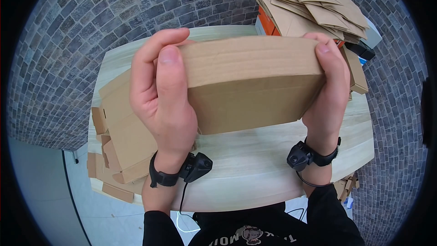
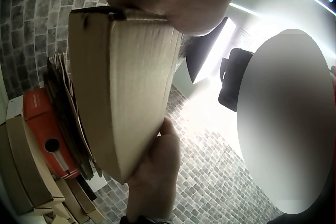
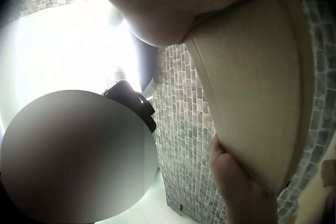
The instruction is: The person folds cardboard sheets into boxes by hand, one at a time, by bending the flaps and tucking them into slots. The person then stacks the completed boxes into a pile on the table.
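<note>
A brown cardboard box is held up over the table between both hands, one at each end. My left hand grips its left end, thumb on the near upper edge. On the opposite end, my right hand holds it with the thumb at the top corner and the other fingers wrapped behind. The left wrist view shows the box from the side, with the right hand at its lower end. In the right wrist view the box's broad face spans between the hands.
Flattened cardboard boxes lie on the left of the pale table. At the back right, a pile of flat brown paper pieces rests on an orange box. More cardboard boxes stand beside it. A brick-patterned wall rises behind.
</note>
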`<state>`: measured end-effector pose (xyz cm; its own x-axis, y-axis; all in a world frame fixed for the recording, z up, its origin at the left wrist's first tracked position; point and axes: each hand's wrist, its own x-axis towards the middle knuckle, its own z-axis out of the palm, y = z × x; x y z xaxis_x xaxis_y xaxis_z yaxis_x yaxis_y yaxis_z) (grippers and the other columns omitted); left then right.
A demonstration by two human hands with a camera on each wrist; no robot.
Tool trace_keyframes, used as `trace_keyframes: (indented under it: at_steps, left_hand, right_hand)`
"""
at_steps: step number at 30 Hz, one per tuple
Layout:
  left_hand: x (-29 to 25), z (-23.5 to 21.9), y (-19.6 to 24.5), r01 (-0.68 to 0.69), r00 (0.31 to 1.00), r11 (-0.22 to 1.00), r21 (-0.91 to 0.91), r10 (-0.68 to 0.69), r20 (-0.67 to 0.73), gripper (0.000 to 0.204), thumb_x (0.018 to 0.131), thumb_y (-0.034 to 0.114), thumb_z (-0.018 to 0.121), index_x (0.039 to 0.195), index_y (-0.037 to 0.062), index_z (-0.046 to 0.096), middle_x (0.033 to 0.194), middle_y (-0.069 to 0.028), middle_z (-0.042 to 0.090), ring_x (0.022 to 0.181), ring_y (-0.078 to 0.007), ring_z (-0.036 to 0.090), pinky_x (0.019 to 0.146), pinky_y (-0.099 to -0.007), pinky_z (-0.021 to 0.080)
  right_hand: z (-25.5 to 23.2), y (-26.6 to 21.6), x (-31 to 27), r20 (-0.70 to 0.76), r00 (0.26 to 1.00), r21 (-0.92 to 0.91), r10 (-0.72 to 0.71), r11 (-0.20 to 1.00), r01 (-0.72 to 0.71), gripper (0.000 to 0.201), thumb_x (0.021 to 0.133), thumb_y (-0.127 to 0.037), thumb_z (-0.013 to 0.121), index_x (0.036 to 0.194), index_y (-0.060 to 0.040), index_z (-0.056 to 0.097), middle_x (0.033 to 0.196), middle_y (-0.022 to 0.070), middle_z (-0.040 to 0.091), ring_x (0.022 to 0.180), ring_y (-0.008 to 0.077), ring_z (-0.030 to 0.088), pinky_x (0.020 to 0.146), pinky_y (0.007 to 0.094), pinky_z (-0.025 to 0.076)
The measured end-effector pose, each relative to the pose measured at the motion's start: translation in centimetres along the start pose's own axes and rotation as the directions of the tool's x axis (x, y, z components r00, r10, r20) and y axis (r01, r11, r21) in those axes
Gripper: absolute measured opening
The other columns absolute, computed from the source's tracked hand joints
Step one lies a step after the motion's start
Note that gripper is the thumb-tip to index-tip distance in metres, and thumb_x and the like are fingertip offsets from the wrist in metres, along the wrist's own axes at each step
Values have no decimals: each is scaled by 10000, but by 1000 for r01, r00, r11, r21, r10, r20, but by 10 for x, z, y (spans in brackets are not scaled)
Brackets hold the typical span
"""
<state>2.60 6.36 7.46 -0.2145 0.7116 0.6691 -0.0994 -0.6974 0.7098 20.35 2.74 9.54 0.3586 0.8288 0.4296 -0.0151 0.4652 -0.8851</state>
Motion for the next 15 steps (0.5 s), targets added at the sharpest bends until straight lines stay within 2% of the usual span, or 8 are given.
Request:
trace_keyframes:
  at_steps: [3,5,7,8,9,11,13,15]
  left_hand:
    - [1,-7,-4,-27,996,1000,7,26,89,247,975,193,508,914,-2,647,971,-79,653,866,-94,565,789,-234,432]
    - [1,-7,-3,-19,995,1000,-4,19,95,264,975,201,516,871,-5,646,968,-89,662,852,-99,574,783,-240,439]
    - [2,-6,0,-12,995,1000,-16,13,101,288,974,208,524,827,-7,646,965,-98,671,838,-104,584,777,-245,445]
    - [1,-4,2,46,995,998,-50,-42,95,299,973,217,530,809,-7,640,955,-99,677,826,-106,589,772,-249,449]
    - [0,-4,3,104,991,991,-83,-97,91,311,971,227,535,791,-6,635,944,-100,682,813,-109,594,768,-253,453]
    - [1,-6,-2,84,992,994,-74,-76,95,315,969,236,541,784,-3,631,925,-102,688,802,-110,597,765,-253,455]
    - [2,-8,-3,64,993,996,-66,-58,101,320,967,244,546,776,1,628,906,-105,694,791,-111,600,763,-252,457]
    - [4,-8,0,86,996,996,-30,-85,41,322,966,242,544,757,8,618,859,-117,699,787,-109,600,758,-254,459]
  right_hand:
    - [3,-2,1,-15,1000,24,11,1000,-11,245,911,-170,436,963,7,597,867,76,632,791,81,551,735,214,428]
    - [2,-2,1,52,998,84,16,996,-21,255,882,-105,396,944,27,605,912,135,663,840,133,599,783,256,472]
    - [-5,3,3,111,994,85,-2,996,-7,261,872,-86,384,927,32,611,924,152,667,844,149,609,794,270,481]
    - [-7,5,4,168,986,87,-21,996,7,270,862,-67,372,911,37,617,937,169,672,847,165,618,806,284,489]
    - [-7,5,4,169,985,86,-22,996,7,270,862,-67,372,911,37,617,937,169,672,847,165,618,806,284,489]
    - [-6,6,4,156,986,45,-55,998,48,273,873,-74,378,875,39,626,928,167,674,833,168,617,792,282,489]
    - [-4,5,3,145,989,60,-32,998,24,266,883,-86,390,864,38,625,921,165,676,827,164,617,790,280,488]
    - [-2,5,1,132,991,75,-10,997,0,263,892,-97,403,853,38,625,915,162,678,822,159,617,789,278,487]
